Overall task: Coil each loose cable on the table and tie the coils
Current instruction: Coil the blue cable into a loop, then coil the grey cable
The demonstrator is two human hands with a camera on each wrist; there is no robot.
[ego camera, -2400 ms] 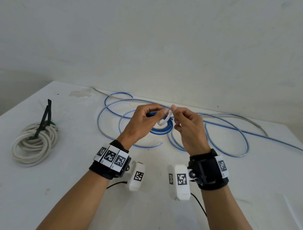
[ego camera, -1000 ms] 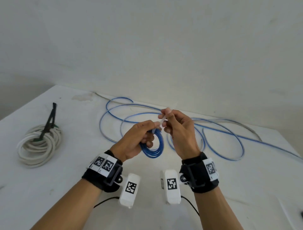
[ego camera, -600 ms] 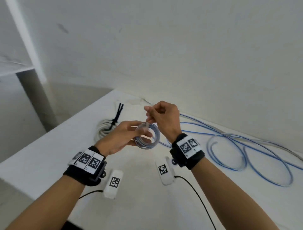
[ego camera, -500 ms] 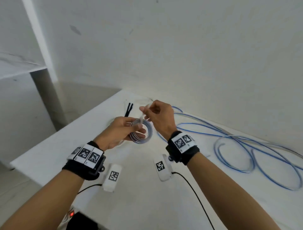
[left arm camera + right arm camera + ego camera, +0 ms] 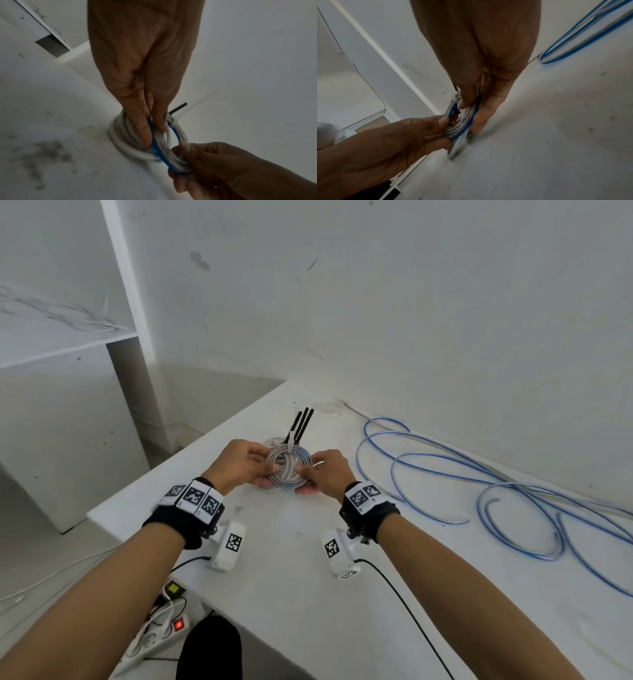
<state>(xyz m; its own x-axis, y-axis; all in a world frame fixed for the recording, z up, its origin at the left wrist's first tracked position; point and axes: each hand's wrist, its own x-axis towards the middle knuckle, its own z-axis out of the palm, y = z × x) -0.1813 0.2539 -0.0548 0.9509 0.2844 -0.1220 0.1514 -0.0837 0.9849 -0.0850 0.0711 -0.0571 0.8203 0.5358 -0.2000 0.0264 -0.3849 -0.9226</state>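
Note:
A small coil of blue-and-silver cable (image 5: 289, 467) is held between both hands just above the table's far left corner. My left hand (image 5: 269, 472) pinches its left side and my right hand (image 5: 303, 479) pinches its right side. A white zip tie (image 5: 290, 445) wraps the top of the coil, with its tail sticking up. In the left wrist view my left hand (image 5: 153, 135) grips the coil (image 5: 173, 152) over a white tied cable coil (image 5: 123, 135). In the right wrist view my right hand (image 5: 470, 116) grips the coil (image 5: 458, 129). A long loose blue cable (image 5: 445, 467) sprawls on the table to the right.
Black tie tails (image 5: 301, 422) stick up from the white coil behind the hands. The table's left edge (image 5: 102, 515) is close to my left wrist. On the floor below lies a power strip (image 5: 161, 631). A white shelf unit (image 5: 68, 347) stands at the left, and the wall runs behind the table.
Both hands carried the small blue coil left, from over the loose blue cable to over the white coil. My right hand left the zip tie's tail and now holds the coil.

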